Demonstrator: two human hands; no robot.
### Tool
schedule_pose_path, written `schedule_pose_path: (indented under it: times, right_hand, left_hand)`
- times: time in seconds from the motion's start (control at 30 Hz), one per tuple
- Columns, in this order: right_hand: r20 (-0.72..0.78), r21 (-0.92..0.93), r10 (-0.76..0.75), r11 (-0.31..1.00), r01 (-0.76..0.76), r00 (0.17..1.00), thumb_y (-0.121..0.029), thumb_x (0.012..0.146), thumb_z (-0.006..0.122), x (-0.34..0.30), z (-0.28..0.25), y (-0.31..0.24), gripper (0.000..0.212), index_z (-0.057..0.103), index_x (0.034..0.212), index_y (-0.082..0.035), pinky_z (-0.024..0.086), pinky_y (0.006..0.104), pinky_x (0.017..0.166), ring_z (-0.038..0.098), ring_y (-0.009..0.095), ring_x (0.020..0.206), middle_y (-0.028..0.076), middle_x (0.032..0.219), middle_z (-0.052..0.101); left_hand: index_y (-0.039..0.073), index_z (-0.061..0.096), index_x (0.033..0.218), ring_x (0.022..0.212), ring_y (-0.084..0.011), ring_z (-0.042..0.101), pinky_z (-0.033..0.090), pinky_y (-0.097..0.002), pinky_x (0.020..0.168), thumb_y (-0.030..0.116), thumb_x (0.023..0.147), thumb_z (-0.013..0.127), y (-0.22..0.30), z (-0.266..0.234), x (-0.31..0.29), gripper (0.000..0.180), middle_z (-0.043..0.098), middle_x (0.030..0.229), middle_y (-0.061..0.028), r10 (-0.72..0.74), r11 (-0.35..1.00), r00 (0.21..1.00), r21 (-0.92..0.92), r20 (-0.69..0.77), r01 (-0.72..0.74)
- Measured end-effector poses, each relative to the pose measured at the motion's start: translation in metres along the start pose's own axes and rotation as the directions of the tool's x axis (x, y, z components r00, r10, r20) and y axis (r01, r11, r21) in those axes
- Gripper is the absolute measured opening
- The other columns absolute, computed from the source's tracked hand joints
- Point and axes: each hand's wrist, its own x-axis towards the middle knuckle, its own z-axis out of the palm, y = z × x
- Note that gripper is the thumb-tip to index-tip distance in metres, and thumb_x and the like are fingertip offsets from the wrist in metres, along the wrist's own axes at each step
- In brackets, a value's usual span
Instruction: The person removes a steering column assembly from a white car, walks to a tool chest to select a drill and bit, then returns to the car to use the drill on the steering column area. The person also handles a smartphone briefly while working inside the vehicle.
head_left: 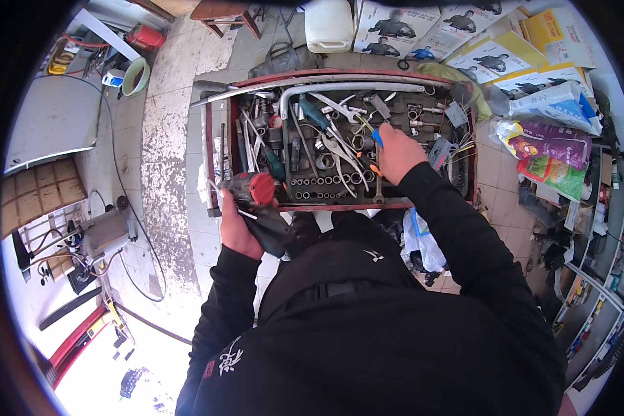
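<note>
At the left, the left hand (238, 232) has its grip clamped on a red-and-black power tool (260, 188), out over the near left corner of the toolbox (353, 206). A thin metal shank (247, 215) lies along the same hand; whether it is a separate piece I cannot tell. That tool, then, is already in hand, though it appears to be working on nothing.

Moving right, a green-handled tool (276, 165) lies loose in the toolbox, and grey pliers (336, 148) lie open near its middle. In front of them, sockets (322, 180) stand in rows, seemingly the only ordered part; the rest looks unsorted.

Next comes the right hand (401, 154), its grip closed around a blue-handled tool (376, 137), above the toolbox contents. Whether it is being taken out or put down cannot be told, so this step seems unfinished. A wrench (379, 188) lies just in front of that hand, untouched.

Farther right, small grey boxes (440, 151) and loose wires (466, 149) lie in the toolbox, apparently not dealt with.
</note>
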Motion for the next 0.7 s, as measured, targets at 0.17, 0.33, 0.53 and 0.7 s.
schedule_pose_path:
  times: [0.17,0.33,0.53,0.7]
  right_hand:
    - [-0.209,0.230,0.111,0.971,-0.062,0.972,-0.015,0.097,0.068,-0.023,-0.007,0.036,0.026,0.052,0.115,-0.003,0.054,0.0587,0.079,0.069,0.052,0.091,0.026,0.093,0.069]
    - [-0.295,0.265,0.369,0.918,-0.295,0.881,-0.019,0.096,0.070,-0.036,-0.029,0.099,0.028,0.054,0.114,-0.003,0.054,0.0615,0.082,0.070,0.053,0.092,0.028,0.095,0.072]
    - [-0.185,0.120,0.289,0.955,-0.270,0.939,-0.016,0.094,0.068,-0.009,-0.030,0.132,0.030,0.053,0.116,-0.002,0.053,0.0633,0.084,0.069,0.055,0.096,0.031,0.093,0.072]
    - [-0.107,0.147,0.249,0.961,-0.233,0.962,-0.014,0.091,0.068,-0.041,-0.048,0.129,0.024,0.056,0.109,-0.003,0.054,0.0602,0.080,0.069,0.054,0.093,0.030,0.090,0.071]
  left_hand:
    - [0.011,0.056,0.151,0.106,-0.0340,0.073,0.062,-0.0501,0.098,0.058,0.117,0.040,0.001,-0.007,0.004,0.060,0.072,0.135,-0.0140,0.023,1.000,1.000,0.019,-0.001,-0.023]
    - [0.012,0.056,0.151,0.104,-0.0342,0.073,0.063,-0.0501,0.094,0.060,0.116,0.042,-0.003,-0.005,0.007,0.061,0.072,0.135,-0.0131,-0.003,1.000,0.999,0.025,-0.049,0.005]
    - [0.015,0.058,0.151,0.104,-0.0346,0.074,0.063,-0.0501,0.093,0.062,0.115,0.044,-0.007,0.013,0.009,0.061,0.073,0.135,-0.0103,-0.057,0.996,0.997,0.060,-0.045,0.060]
    - [0.014,0.057,0.151,0.104,-0.0342,0.074,0.064,-0.0494,0.092,0.061,0.116,0.041,-0.008,0.023,0.011,0.061,0.073,0.134,-0.0108,-0.080,0.994,0.997,0.078,0.020,0.078]
